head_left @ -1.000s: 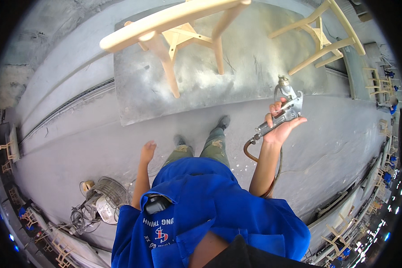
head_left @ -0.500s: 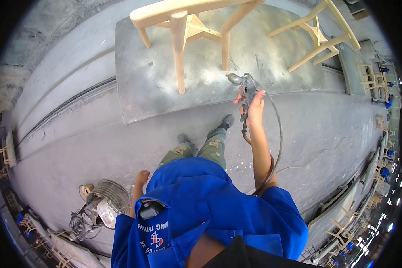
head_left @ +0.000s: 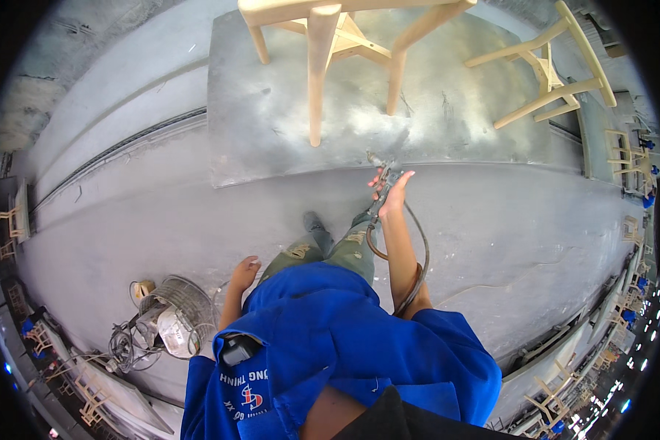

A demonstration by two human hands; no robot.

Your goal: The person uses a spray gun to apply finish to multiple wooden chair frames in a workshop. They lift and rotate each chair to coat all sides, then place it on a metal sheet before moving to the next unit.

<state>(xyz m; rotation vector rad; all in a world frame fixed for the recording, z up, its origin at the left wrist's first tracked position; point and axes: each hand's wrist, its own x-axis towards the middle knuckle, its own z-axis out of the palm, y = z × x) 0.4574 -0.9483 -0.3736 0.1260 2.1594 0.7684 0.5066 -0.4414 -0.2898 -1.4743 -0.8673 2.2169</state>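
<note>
My right hand (head_left: 394,196) is wrapped round a metal spray gun (head_left: 389,174) in front of the grey panel's near edge. The gun's nozzle end points away and slightly left. A hose (head_left: 421,238) loops from the gun back along my forearm. Out to my left, beside my hip, my left hand (head_left: 246,272) hangs with its fingers loosely bent and apart, holding nothing. Beyond the gun, a pale wooden chair frame (head_left: 321,66) rises from the grey panel (head_left: 260,158), its upper part cut off by the picture's edge. The gun is apart from the frame.
A second wooden chair frame (head_left: 546,70) is at the far right. At lower left on the floor are a wire basket (head_left: 191,297) and a pale container (head_left: 174,331) with tangled hoses (head_left: 127,345). A thin hose (head_left: 484,286) trails across the floor to my right.
My right hand has drawn the spray gun back toward me and a little left, away from the chair frame. The left hand has risen slightly. My view and feet have shifted.
</note>
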